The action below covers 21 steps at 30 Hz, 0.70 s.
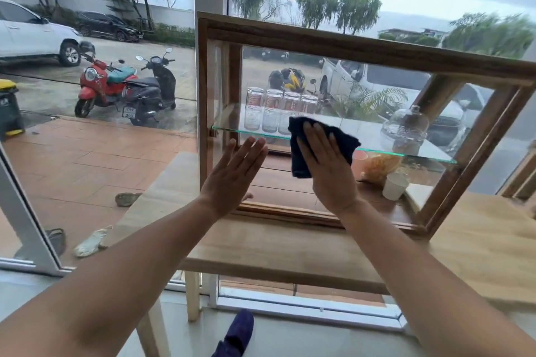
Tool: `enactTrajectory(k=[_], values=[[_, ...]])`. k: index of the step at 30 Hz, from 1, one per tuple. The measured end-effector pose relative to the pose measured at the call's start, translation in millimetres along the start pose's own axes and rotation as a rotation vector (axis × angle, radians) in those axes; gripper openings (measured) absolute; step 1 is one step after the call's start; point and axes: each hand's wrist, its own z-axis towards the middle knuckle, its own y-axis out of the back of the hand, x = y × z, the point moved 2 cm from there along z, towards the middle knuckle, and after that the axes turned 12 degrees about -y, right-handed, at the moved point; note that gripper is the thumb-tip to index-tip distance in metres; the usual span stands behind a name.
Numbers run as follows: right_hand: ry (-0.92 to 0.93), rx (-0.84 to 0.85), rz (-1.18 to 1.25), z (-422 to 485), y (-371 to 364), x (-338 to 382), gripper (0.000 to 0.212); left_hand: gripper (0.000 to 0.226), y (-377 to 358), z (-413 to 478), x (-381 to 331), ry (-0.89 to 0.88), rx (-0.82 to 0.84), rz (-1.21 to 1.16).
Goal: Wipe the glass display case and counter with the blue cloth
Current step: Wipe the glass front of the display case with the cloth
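Observation:
A wood-framed glass display case stands on a pale wooden counter before a large window. My right hand lies flat on the case's front glass, pressing a dark blue cloth against it near the middle. Flat against the glass at the case's lower left corner rests my left hand, fingers stretched out and holding nothing. Part of the cloth is hidden under my right palm.
Inside the case a glass shelf carries several jars and a glass dome; below sit a white cup and a bag of snacks. Outside the window are scooters and cars. My dark shoe is on the floor.

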Motion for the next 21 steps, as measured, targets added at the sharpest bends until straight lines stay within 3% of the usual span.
enactTrajectory(k=[5,7,10,15,18,21], values=[[0.479,0.328,-0.213,-95,-31,12,0.067,0.135,-4,5,-11,0.007,0.036,0.014],[0.543,0.338,-0.221,-92,-26,0,0.067,0.134,-6,6,-11,0.008,0.035,-0.002],[0.472,0.235,-0.224,-53,-10,-23,0.066,0.133,-9,5,-10,0.003,0.017,-0.009],[0.02,-0.053,-0.033,10,13,-54,0.065,0.133,-7,7,-12,0.012,0.014,-0.014],[0.089,-0.023,-0.048,-20,-6,-33,0.067,0.13,-4,6,-15,0.02,0.03,-0.005],[0.393,0.189,-0.11,-82,-26,-20,0.055,0.129,-3,5,-16,0.035,0.058,0.001]])
